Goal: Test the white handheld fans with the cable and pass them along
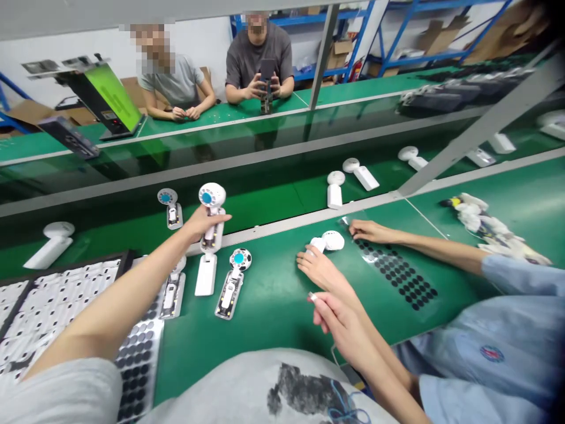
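Observation:
My left hand [199, 226] is stretched out over the bench edge, closed around a white handheld fan [212, 195] with a blue hub. Below that fan lies a white fan handle [205, 275], its upper part hidden. To its right rests a handheld fan with a black-and-white patterned head [240, 259] and its handle open, parts showing. Another open fan handle [171, 294] lies left of it. Near my body, my right hand [334, 318] pinches a small white piece [313, 297], too small to name.
At right, a co-worker in blue has one hand [318, 268] on a white fan [333, 240] and the other [368, 231] at a sheet of black round stickers [397, 271]. A tray of white parts [66, 306] stands left. More fans lie on the green belt [273, 194].

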The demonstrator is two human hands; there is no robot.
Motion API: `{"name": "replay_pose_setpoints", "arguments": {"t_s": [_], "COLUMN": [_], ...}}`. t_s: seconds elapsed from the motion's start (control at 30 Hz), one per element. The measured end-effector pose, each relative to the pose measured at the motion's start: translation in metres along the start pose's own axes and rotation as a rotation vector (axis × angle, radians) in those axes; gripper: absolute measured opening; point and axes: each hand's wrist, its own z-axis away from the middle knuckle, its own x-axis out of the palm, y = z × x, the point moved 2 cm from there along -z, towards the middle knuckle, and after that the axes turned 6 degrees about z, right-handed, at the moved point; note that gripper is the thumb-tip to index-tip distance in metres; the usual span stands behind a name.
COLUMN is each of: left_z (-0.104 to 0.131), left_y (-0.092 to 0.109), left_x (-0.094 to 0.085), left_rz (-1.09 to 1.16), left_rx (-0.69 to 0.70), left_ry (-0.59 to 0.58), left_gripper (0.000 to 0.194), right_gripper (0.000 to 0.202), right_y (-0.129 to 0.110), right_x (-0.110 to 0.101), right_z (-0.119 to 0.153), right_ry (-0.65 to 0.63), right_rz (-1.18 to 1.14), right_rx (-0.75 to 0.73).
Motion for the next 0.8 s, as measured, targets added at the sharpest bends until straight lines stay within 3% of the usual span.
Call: {"name": "replay_pose_setpoints", "arguments": {"t_s": [0.07, 0.17, 0.23, 0.3, 0.53, 0.8], "left_z": [0.033, 0.085, 0.112, 0.131, 0.152, 0.159], "left_y": [0.012, 0.022, 0.025, 0.029, 0.039, 0.039], "left_x": [0.042, 0.101, 0.127, 0.142, 0.150, 0.144], "left_rz": [0.308, 0.615, 0.724, 0.775, 0.740, 0.435], "left_rx": [-0.124, -0.335, -0.390, -0.407, -0.390, -0.174], "left_ry": [-0.116, -0.298, -0.398, -0.463, -0.533, -0.532], "left_gripper": [0.045, 0.034, 0.029, 0.025, 0.026, 0.034], "right_gripper": [0.035, 0.033, 0.031, 0.029, 0.026, 0.026], "right_y": [-0.008, -0.023, -0.031, -0.036, -0.037, -0.035], "right_x": [0.005, 0.010, 0.011, 0.010, 0.008, 0.017], "right_z": [0.017, 0.019, 0.015, 0.014, 0.024, 0.026], "right_ry": [-0.024, -0.027, -0.009, 0.013, 0.039, -0.039], "right_rz": [-0.036, -0.017, 0.033, 0.074, 0.106, 0.184], "right_rx": [0.030, -0.034, -0.089, -0.129, -0.140, -0.131]}}
